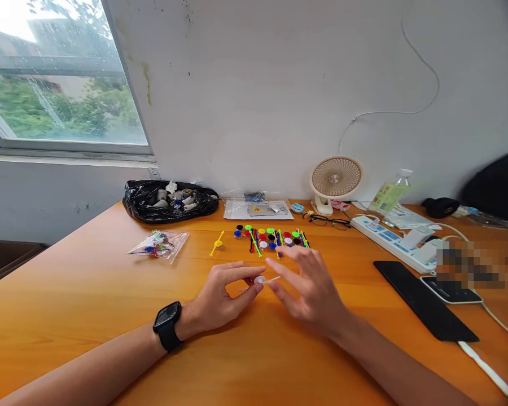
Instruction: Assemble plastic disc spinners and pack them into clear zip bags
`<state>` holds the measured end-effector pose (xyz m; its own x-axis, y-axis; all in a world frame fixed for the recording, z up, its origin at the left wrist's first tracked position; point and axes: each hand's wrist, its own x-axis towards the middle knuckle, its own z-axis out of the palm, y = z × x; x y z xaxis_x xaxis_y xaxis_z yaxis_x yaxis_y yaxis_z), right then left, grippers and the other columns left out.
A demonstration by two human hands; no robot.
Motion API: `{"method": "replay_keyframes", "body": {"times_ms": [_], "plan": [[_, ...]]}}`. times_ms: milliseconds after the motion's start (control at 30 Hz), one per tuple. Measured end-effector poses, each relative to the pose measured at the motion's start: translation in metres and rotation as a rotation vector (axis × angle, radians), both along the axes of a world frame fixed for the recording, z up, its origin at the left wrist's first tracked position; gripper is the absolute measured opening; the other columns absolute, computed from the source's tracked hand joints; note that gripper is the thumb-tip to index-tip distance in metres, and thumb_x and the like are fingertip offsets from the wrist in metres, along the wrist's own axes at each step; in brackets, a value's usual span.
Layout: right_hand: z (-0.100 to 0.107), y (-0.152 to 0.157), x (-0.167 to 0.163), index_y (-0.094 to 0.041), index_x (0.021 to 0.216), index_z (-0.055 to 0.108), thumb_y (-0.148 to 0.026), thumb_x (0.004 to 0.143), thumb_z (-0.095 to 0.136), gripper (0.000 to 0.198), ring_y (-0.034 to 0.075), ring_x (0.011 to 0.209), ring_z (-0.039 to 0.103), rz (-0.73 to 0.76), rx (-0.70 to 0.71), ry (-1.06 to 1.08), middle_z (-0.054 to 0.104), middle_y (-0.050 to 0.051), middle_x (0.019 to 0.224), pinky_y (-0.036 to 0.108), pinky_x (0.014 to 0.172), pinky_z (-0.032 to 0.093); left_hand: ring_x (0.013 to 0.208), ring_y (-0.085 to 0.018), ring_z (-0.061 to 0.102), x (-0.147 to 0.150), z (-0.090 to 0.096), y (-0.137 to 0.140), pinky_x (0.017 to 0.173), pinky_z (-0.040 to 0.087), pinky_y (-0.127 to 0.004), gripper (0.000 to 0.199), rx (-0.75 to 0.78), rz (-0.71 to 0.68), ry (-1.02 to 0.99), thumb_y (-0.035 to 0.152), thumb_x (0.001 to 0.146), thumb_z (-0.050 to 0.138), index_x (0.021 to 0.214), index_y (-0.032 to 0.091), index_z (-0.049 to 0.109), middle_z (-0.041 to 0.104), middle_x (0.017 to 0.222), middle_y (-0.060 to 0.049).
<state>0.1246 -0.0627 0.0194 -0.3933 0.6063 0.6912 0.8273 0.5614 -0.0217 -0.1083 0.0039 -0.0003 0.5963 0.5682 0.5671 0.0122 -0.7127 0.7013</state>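
Note:
Between the thumb and fingers of my left hand (231, 290) is a white spinner arrow (259, 279), a small round disc with a thin pointer sticking out to either side. My right hand (309, 285) is beside it with fingers spread and slightly blurred; its fingertips are close to the right end of the pointer, and I cannot tell whether they touch it. Beyond the hands, a yellow spinner arrow (218, 243) lies on the wooden table (186, 366). To its right are several colored discs (263, 245) and loose arrow pointers (255, 243) in green, red, blue, black and yellow.
A clear plastic bag (165, 247) of small parts lies at left, before a black bag (138, 208). At the back are a fan (336, 177), eyeglasses (328, 221) and a bottle (392, 192). A power strip (395, 242) and black pad (423, 301) are at right.

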Motion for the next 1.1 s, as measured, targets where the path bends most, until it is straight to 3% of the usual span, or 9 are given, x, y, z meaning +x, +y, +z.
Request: {"method": "replay_keyframes", "body": {"times_ms": [100,233,367,433,500,567,733,967,1100], "plan": [[0.002,0.003,0.005,-0.024,0.14,0.063,-0.023,0.101,0.062,0.039,0.033,0.117,0.059,-0.09,0.035,0.076,0.063,0.014,0.129,0.051,0.095,0.048,0.085,-0.016,0.071,-0.001,-0.002,0.001,0.081,0.056,-0.028,0.034,0.002,0.02,-0.023,0.019,0.096,0.069,0.13,0.022,0.073,0.078,0.099,-0.005],[0.002,0.001,0.0,-0.026,0.14,0.061,-0.019,0.1,0.064,0.041,0.027,0.108,0.062,0.037,0.015,0.131,0.067,0.01,0.119,0.046,0.094,0.049,0.085,-0.015,0.071,-0.001,-0.002,0.001,0.081,0.057,-0.028,0.032,-0.006,0.021,-0.005,0.021,0.097,0.069,0.128,0.022,0.074,0.078,0.099,-0.005],[-0.002,0.0,-0.007,-0.025,0.102,0.071,-0.02,0.1,0.066,0.008,0.022,0.093,0.063,0.067,-0.084,0.355,0.068,0.005,0.099,0.039,0.084,0.051,0.084,-0.017,0.072,-0.001,-0.002,0.001,0.08,0.058,-0.029,0.026,-0.057,0.038,0.005,0.026,0.097,0.07,0.12,0.02,0.077,0.078,0.097,-0.007],[-0.003,0.001,-0.007,-0.023,0.083,0.066,-0.025,0.101,0.066,0.018,0.022,0.09,0.063,0.025,-0.152,0.466,0.065,0.005,0.093,0.038,0.083,0.051,0.084,-0.018,0.072,0.0,-0.003,0.003,0.08,0.059,-0.03,0.024,-0.092,0.039,-0.007,0.028,0.096,0.071,0.117,0.019,0.077,0.078,0.097,-0.008],[-0.003,0.002,-0.005,-0.024,0.088,0.065,-0.027,0.104,0.06,0.017,0.024,0.095,0.064,-0.012,-0.191,0.532,0.066,0.006,0.098,0.04,0.088,0.052,0.084,-0.018,0.072,0.0,-0.004,0.004,0.08,0.06,-0.031,0.024,-0.103,0.042,-0.018,0.028,0.095,0.073,0.116,0.018,0.077,0.078,0.099,-0.009],[-0.003,0.001,-0.005,-0.026,0.112,0.067,-0.025,0.105,0.056,0.013,0.026,0.108,0.064,-0.001,-0.2,0.515,0.067,0.008,0.112,0.044,0.098,0.051,0.084,-0.018,0.072,0.0,-0.005,0.004,0.08,0.06,-0.031,0.024,-0.094,0.053,-0.016,0.028,0.095,0.073,0.117,0.019,0.076,0.078,0.1,-0.008],[-0.001,-0.006,-0.008,-0.033,0.151,0.053,-0.028,0.103,0.058,0.049,0.03,0.133,0.053,0.113,-0.235,0.223,0.055,0.01,0.144,0.052,0.113,0.045,0.085,-0.017,0.072,0.0,-0.004,0.002,0.082,0.059,-0.029,0.024,-0.06,0.06,0.002,0.027,0.095,0.071,0.117,0.02,0.076,0.08,0.103,-0.007],[0.001,0.0,0.0,-0.027,0.125,0.073,-0.026,0.099,0.064,0.027,0.032,0.121,0.057,-0.062,-0.08,0.285,0.063,0.012,0.129,0.054,0.104,0.046,0.086,-0.017,0.072,0.0,-0.006,0.001,0.083,0.058,-0.029,0.024,-0.053,0.084,0.015,0.028,0.096,0.071,0.118,0.02,0.075,0.079,0.103,-0.007],[0.005,0.001,-0.001,-0.027,0.113,0.077,-0.033,0.1,0.066,0.018,0.027,0.114,0.062,0.059,-0.297,0.607,0.069,0.009,0.115,0.045,0.099,0.051,0.087,-0.017,0.07,-0.001,-0.007,0.002,0.083,0.058,-0.03,0.024,-0.063,0.088,0.012,0.029,0.095,0.072,0.117,0.02,0.074,0.078,0.104,-0.007]]}}
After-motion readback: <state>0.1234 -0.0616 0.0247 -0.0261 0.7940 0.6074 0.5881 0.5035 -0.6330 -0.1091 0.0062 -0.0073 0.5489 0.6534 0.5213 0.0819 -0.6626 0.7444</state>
